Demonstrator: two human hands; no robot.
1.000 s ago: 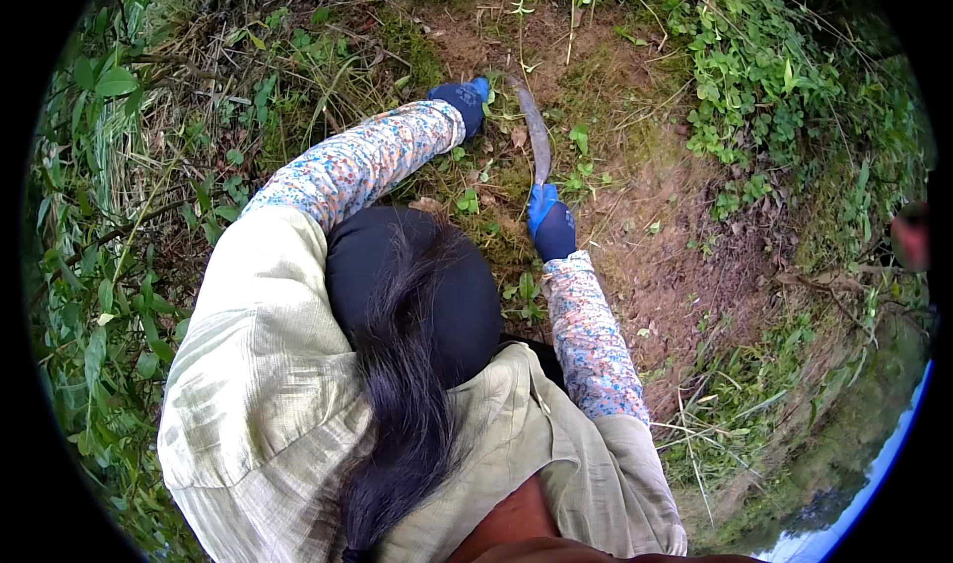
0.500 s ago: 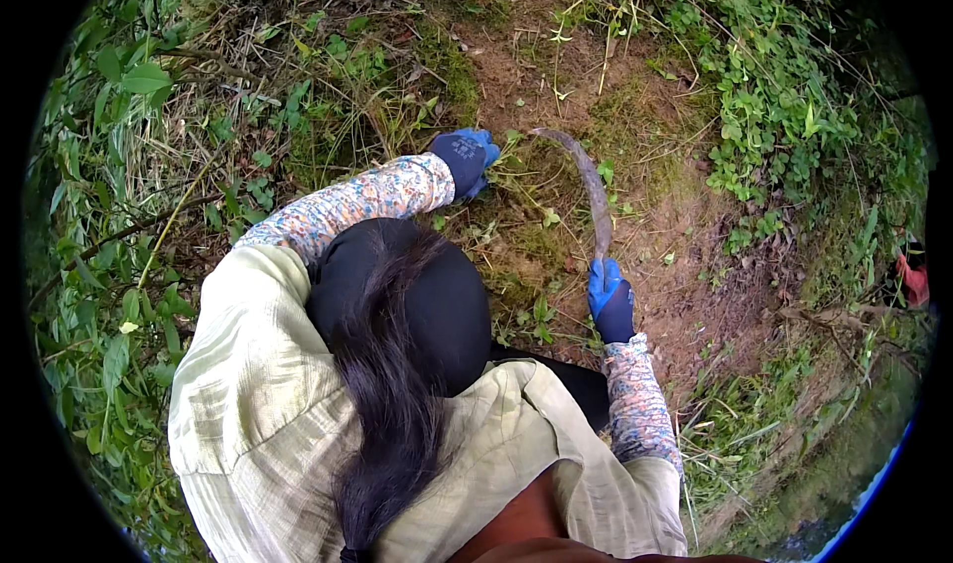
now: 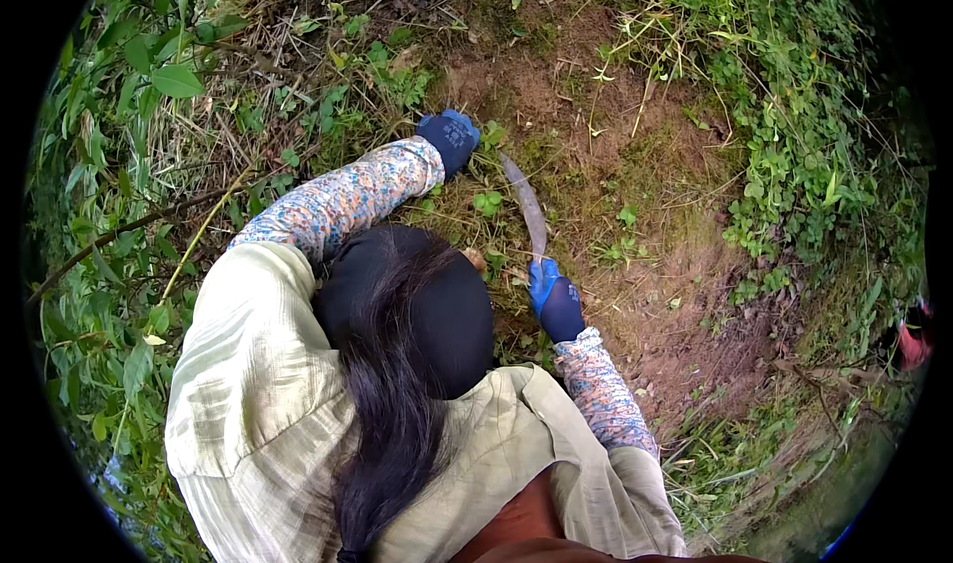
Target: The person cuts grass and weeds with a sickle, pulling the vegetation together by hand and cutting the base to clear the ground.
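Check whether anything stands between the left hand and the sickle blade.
Only low greenery: a small leafy sprig shows between the left hand and the sickle blade, near its tip. Whether the left hand grips that sprig, I cannot tell.

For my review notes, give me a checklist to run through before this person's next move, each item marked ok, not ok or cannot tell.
1. Right hand closed on the sickle: ok.
2. Left hand well clear of the sickle's tip: not ok, I'd judge; a gap shows, but the tip lies close to the hand.
3. Left hand holding the leafy plant beside it: cannot tell; its grip is unclear.
4. Both hands gloved: ok, blue gloves.
5. Forearms covered: ok, floral sleeves.
6. Firm footing: cannot tell; the feet are out of sight.
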